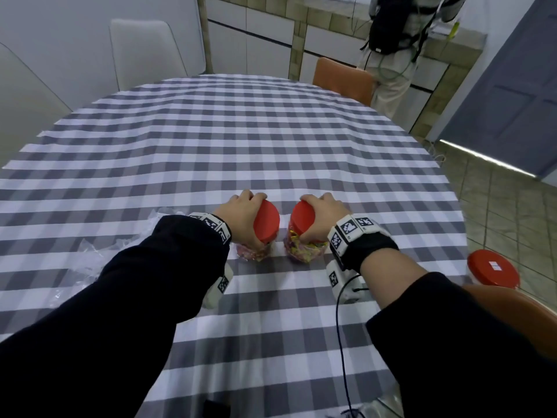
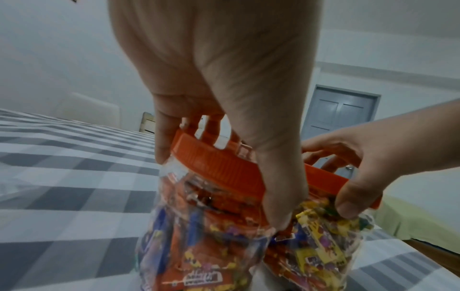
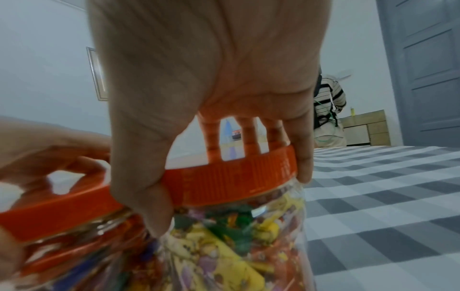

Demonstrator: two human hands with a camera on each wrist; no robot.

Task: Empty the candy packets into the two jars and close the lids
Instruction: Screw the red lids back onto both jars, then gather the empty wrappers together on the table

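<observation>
Two clear plastic jars full of wrapped candy stand side by side on the checked tablecloth [image 1: 271,140]. My left hand [image 1: 241,212] grips the red lid [image 1: 267,221] of the left jar [image 1: 256,251] from above, fingers and thumb wrapped round its ribbed rim [image 2: 219,167]. My right hand [image 1: 324,215] grips the red lid [image 1: 303,217] of the right jar [image 1: 306,251] the same way, thumb on the near rim [image 3: 231,177]. Both lids sit on their jar mouths. Each wrist view shows the other hand beside it.
Crumpled clear plastic packets [image 1: 99,248] lie on the cloth left of my left forearm. A third red lid [image 1: 492,268] shows at the table's right edge. An orange chair [image 1: 343,79] and a standing person [image 1: 401,55] are beyond the far edge.
</observation>
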